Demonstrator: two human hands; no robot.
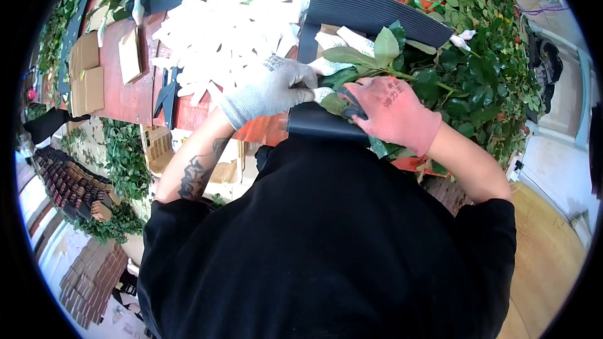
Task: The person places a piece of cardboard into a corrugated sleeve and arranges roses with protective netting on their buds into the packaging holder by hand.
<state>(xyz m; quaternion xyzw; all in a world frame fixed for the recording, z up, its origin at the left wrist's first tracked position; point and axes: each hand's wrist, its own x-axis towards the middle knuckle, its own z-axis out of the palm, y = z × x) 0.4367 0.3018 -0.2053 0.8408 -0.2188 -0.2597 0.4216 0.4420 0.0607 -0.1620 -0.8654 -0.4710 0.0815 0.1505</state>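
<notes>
My left hand, in a pale grey knitted glove, has its thumb and fingers closed on a small white net-wrapped flower bud. Just right of it, my right hand in a pink glove with dark fingertips is curled round the leafy stem below that bud; its fingertips are partly hidden. Above both hands, more white-wrapped buds with green leaves lie within a black corrugated sheet. The sheet's smooth near part lies under my hands.
A heap of white sleeves covers the red table to the left. Black scissors and cardboard pieces lie farther left. Dense leafy stems fill the right side. A plastic crate stands below the table edge.
</notes>
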